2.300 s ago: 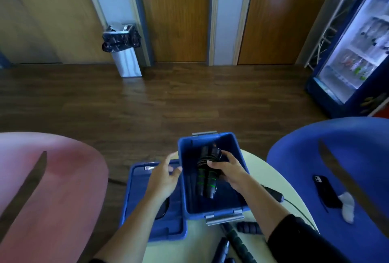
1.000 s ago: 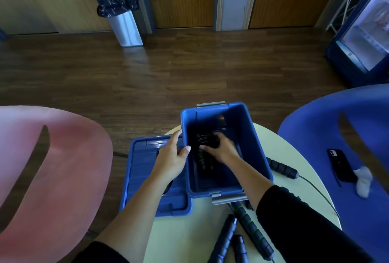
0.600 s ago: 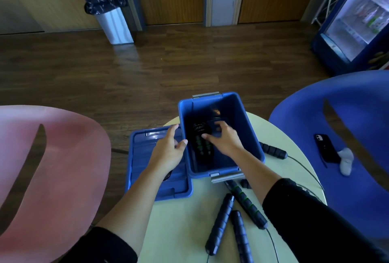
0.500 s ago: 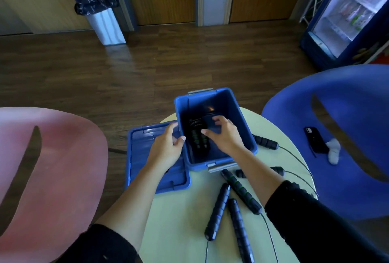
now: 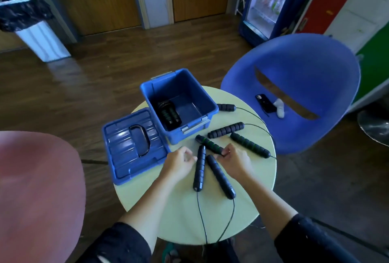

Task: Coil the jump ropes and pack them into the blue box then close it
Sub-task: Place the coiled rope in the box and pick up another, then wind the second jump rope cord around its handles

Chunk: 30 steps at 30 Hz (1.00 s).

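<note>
Two hands sit low on the round table, close together. The right hand has its fingertips pinched on the near end of a black handle with green rings. That handle slants up and away from the pinch toward the box. The left hand is curled loosely just left of the pinch. It holds nothing, and its fingers almost touch the top of a plain black handle.

Right between the two hands lie that black handle and a second plain black handle. Their far ends nearly meet by the pinch, and they spread apart toward the person. A thin black cord runs from each one down to the table edge.

Just past the right hand to the right lies another green-ringed handle. Beyond it is a black handle, and farther off a short black handle beside the box.

Up and left of the pinch stands the blue box, open. One coiled jump rope lies inside, against its left wall. The blue lid lies flat left of the left hand, touching the box.

Far to the right is a blue chair with a phone on it. A pink chair is far to the left.
</note>
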### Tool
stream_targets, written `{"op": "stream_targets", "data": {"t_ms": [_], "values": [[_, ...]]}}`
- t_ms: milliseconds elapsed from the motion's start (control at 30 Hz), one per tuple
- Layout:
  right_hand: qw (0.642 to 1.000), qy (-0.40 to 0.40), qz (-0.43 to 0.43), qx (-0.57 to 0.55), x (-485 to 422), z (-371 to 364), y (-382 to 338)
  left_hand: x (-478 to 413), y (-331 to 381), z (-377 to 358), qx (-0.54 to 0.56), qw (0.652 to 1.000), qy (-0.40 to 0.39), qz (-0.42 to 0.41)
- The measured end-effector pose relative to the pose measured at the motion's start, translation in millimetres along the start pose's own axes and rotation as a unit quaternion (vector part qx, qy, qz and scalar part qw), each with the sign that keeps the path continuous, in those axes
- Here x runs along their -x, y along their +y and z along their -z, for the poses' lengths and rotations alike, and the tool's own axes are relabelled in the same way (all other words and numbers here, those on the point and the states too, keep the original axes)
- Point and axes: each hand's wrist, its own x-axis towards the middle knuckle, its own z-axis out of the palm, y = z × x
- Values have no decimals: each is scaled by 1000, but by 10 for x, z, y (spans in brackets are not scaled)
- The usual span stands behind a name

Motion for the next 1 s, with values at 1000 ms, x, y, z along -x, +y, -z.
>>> {"op": "stream_targets", "data": {"t_ms": [1000], "values": [[897,-214,18,-385,463,-162,193,788,-30,-313,304,952,-14,22]]}}
